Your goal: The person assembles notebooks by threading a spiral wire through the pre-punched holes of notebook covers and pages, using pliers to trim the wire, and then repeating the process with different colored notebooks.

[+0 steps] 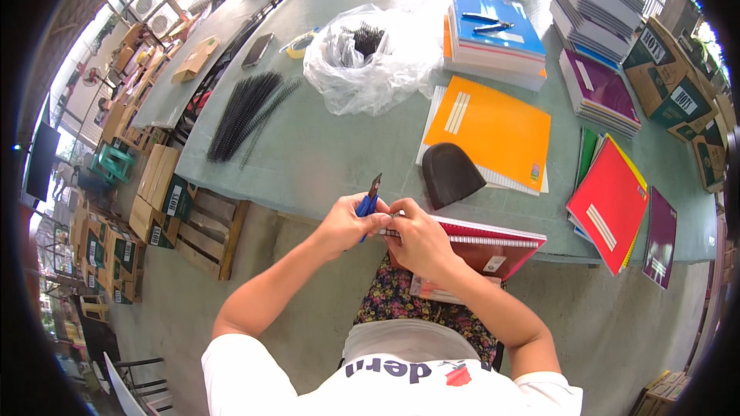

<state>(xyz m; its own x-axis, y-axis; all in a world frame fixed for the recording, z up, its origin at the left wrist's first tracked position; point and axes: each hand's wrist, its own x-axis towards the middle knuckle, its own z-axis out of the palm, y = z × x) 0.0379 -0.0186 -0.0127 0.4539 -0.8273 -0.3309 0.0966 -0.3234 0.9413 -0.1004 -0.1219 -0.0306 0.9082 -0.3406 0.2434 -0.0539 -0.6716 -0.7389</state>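
Observation:
In my left hand (345, 225) are blue-handled cutting pliers (368, 202), their dark jaws pointing up and away from me. My right hand (420, 240) is pinched at the left end of the spiral binding on a red notebook (489, 253). The notebook lies across my lap, at the table's near edge, with its spiral side toward the table. My left thumb meets the right fingers at that end of the spiral. The fingertips cover what they pinch there. Just beyond the notebook, a dark rounded pad (451, 176) rests partly on an orange notebook (489, 132).
Black plastic spirals (243, 114) lie at the left, near a phone (257, 50). A clear plastic bag (370, 62) holds more spirals. Another pair of pliers (487, 21) tops a blue notebook stack (501, 46). Red (609, 208) and purple notebooks (600, 85) sit rightward, beside cartons (671, 81).

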